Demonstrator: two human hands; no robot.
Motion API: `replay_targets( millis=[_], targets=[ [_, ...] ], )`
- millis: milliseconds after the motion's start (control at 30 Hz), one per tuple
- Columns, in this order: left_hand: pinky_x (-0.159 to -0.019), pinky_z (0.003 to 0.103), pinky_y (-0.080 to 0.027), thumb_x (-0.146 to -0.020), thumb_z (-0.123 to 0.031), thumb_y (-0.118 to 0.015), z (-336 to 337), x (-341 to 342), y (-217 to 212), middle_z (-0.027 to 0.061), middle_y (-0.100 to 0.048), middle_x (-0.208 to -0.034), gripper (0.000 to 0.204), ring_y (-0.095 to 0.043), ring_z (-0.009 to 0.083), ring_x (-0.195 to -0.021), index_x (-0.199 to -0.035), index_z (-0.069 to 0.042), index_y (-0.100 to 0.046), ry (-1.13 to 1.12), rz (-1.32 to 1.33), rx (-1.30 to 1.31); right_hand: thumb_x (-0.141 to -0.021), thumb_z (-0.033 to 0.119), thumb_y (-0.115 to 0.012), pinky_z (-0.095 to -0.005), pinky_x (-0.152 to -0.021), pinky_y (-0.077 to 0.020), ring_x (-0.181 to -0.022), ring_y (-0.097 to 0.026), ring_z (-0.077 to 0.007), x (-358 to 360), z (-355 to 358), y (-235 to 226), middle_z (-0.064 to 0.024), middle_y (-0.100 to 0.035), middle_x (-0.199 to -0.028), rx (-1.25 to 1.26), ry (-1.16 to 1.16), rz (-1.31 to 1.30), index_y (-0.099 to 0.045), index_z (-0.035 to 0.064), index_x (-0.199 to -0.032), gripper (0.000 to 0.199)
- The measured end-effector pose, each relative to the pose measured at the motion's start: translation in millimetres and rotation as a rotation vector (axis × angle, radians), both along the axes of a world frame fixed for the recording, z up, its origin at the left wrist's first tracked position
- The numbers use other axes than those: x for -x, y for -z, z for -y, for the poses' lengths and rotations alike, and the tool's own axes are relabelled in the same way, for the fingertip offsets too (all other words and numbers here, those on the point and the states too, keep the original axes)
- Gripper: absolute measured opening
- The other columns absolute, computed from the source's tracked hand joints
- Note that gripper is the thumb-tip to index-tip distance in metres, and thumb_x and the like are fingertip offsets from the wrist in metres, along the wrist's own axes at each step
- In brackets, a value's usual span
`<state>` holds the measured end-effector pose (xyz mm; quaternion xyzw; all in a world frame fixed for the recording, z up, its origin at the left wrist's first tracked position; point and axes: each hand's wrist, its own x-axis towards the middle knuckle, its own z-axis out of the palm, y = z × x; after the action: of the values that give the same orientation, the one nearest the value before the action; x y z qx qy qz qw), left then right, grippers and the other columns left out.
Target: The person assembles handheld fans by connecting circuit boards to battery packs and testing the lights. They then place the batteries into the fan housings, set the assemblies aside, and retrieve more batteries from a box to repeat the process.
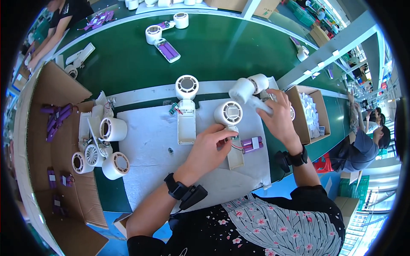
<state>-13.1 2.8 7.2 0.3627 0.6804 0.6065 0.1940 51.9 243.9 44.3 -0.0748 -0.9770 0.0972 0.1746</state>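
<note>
An opened white handheld fan point(228, 113) lies on the pale work mat, its round head away from me. My left hand point(208, 149) pinches it at the small circuit board point(232, 137) by the top of its handle. Red wires lead from there to a purple battery pack point(252, 144) beside the hollow handle. My right hand point(278, 116) closes around the white handle point(259, 105) of another fan at the mat's far right; its fingers partly hide it. Left of centre rests a second opened fan point(186, 121) with a loose circuit board point(173, 109) beside it.
Several white fans point(113, 129) are piled at the left, next to a large carton point(36, 149) with purple battery packs. A smaller carton point(294, 117) of white parts stands right. Opened fans point(168, 50) lie on the green conveyor point(218, 47). A metal post point(333, 55) rises at the right.
</note>
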Motion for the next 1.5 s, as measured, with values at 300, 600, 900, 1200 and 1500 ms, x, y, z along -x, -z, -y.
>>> replay_targets(
  millis=[300,600,900,1200,1500],
  targets=[
    [-0.074,0.029,-0.055,-0.082,0.003,-0.061,0,2,1,0.0138,-0.063,-0.110,0.031,-0.066,0.0206,-0.085,-0.110,-0.006,-0.069,0.028,0.019,0.050,-0.075,0.008,-0.073,-0.0437,-0.099,-0.0409,-0.118,-0.049,-0.0380,-18,18,-11,-0.0177,-0.051,-0.129,0.063,0.099,-0.040,-0.067,-0.0005,-0.096,0.023],
    [-0.076,0.028,-0.054,-0.079,0.004,-0.061,-2,2,-4,0.0140,-0.062,-0.113,0.033,-0.066,0.0198,-0.088,-0.110,-0.006,-0.069,0.012,0.046,0.112,-0.064,-0.001,-0.079,-0.0379,-0.086,-0.0502,-0.101,-0.060,-0.0304,-51,36,-11,-0.0123,-0.064,-0.108,0.460,-0.298,0.258,-0.068,0.0021,-0.097,0.035],
    [-0.074,0.026,-0.053,-0.078,0.004,-0.063,-4,-5,-4,0.0120,-0.063,-0.113,0.034,-0.066,0.0166,-0.083,-0.109,-0.005,-0.070,-0.069,0.072,0.146,-0.067,-0.001,-0.077,-0.0331,-0.071,-0.0541,-0.082,-0.065,-0.0253,-64,36,-2,-0.0120,-0.068,-0.103,0.302,-0.323,0.091,-0.068,-0.0003,-0.088,0.023],
    [-0.072,0.026,-0.052,-0.076,0.005,-0.062,-9,-13,-1,0.0125,-0.064,-0.115,0.032,-0.065,0.0148,-0.079,-0.105,-0.004,-0.071,-0.149,0.031,0.150,-0.069,-0.002,-0.072,-0.0330,-0.069,-0.0547,-0.080,-0.066,-0.0259,-58,47,-9,-0.0154,-0.068,-0.102,0.102,-0.350,0.148,-0.065,-0.0019,-0.079,0.012],
    [-0.070,0.026,-0.052,-0.075,0.006,-0.062,-12,-15,1,0.0135,-0.066,-0.111,0.031,-0.065,0.0149,-0.077,-0.103,-0.004,-0.071,-0.208,0.003,0.109,-0.069,-0.003,-0.072,-0.0341,-0.070,-0.0548,-0.080,-0.067,-0.0274,-57,36,-9,-0.0142,-0.070,-0.101,0.327,-0.290,0.151,-0.067,-0.0026,-0.081,0.012]
  ],
)
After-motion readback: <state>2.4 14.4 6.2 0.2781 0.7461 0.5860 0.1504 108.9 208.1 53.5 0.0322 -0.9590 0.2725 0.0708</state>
